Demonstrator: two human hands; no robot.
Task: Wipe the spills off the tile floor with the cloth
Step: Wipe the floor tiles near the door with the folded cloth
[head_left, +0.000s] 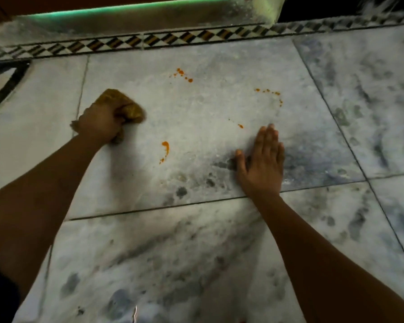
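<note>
My left hand (100, 123) is closed around a bunched mustard-yellow cloth (121, 103), pressed to the left part of a grey marble floor tile (208, 108). Orange spills dot that tile: a curved streak (165, 149) just right of the cloth, a cluster of drops (182, 74) farther back, an arc of drops (272, 94) at the right, and a small spot (240, 126). My right hand (262, 159) lies flat on the tile, fingers together, palm down, just below the small spot. It holds nothing.
A patterned black, white and brown border strip (149, 41) runs across the far edge of the tiles. Behind it rises a marble step (138, 19) with a green-lit edge. A dark triangular inlay (2, 80) sits at the far left. Grout lines divide the veined marble floor.
</note>
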